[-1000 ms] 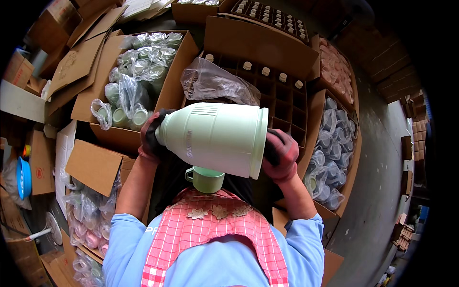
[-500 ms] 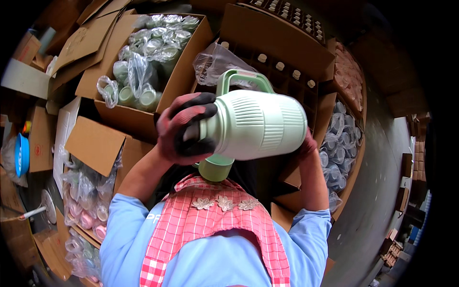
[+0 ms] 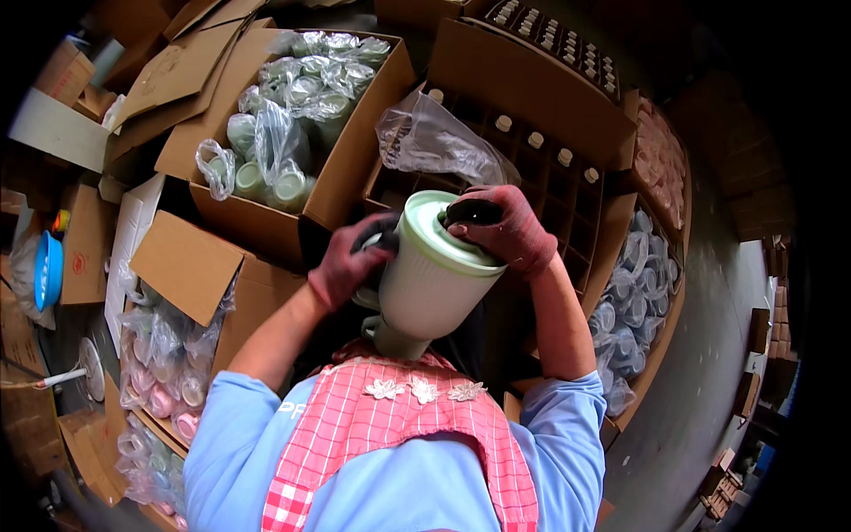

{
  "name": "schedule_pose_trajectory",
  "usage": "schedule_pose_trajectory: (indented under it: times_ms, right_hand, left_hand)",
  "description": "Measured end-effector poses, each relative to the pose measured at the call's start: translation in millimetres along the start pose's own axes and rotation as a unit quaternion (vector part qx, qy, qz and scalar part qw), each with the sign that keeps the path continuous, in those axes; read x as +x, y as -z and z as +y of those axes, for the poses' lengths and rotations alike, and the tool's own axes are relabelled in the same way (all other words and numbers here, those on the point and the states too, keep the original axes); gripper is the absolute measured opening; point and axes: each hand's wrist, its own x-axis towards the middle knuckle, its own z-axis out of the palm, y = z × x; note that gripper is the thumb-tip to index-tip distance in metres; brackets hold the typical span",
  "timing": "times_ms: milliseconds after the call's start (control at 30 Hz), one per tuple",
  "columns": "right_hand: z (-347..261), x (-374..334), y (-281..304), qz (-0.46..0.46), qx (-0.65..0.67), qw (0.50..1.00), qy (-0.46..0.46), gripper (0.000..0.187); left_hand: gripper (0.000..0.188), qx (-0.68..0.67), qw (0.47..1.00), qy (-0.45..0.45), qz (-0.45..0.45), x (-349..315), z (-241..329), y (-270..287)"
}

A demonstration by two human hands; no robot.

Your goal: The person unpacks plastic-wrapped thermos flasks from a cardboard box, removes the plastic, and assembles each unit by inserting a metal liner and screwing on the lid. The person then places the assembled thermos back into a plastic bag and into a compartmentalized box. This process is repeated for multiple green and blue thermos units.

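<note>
A pale green thermos jug (image 3: 434,297) is upside down in front of my apron, tilted, its round base facing up. Its narrower lower end (image 3: 397,341) is near my lap. My right hand (image 3: 510,226) is on top, fingers bent and pressed together at the middle of the green-rimmed base. Whatever lies under those fingertips is hidden. My left hand (image 3: 350,262) is closed against the side of the jug, near the handle, which is mostly hidden. Both hands wear red gloves with black fingers.
Ahead stands a divided carton (image 3: 558,208) with white-capped bottles and a clear plastic bag (image 3: 434,146). To its left, a carton (image 3: 332,199) holds bagged green parts. Bagged grey parts (image 3: 634,293) fill a carton at right. Bagged pink parts (image 3: 164,386) lie at left.
The jug has turned from lying sideways to base-up. My right hand has moved from behind its base to on top of it; my left has shifted from its neck to its side.
</note>
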Motion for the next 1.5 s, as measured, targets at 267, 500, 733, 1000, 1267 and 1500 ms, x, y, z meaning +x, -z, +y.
schedule_pose_trajectory:
  times_ms: [267,500,733,1000,1267,1500]
  right_hand:
    - [159.3,58.2,-3.0,0.295,0.063,0.944,-0.137,0.024]
    - [196.5,164.6,-49.5,0.218,-0.331,0.912,-0.105,0.061]
    - [213.5,282.9,-29.1,0.395,-0.451,0.785,-0.160,0.066]
    - [228.7,222.5,-20.5,0.142,0.317,0.936,-0.050,0.047]
    - [196.4,64.1,6.5,0.128,0.425,0.889,-0.113,0.048]
    - [116.3,-29.0,-13.3,0.198,0.622,0.745,0.134,0.030]
  left_hand:
    - [0.038,0.002,0.992,-0.004,0.129,-23.8,-38.0,6.0]
    - [0.051,-0.062,0.994,0.042,0.077,-11.5,-45.9,17.4]
    - [0.064,-0.100,0.989,0.106,0.030,13.6,-31.9,27.0]
    - [0.085,-0.184,0.951,0.075,0.238,91.1,-90.5,85.6]
    - [0.043,-0.041,0.955,0.253,0.150,133.4,-124.7,65.1]
    - [0.022,-0.035,0.977,-0.211,0.024,59.8,6.8,42.2]
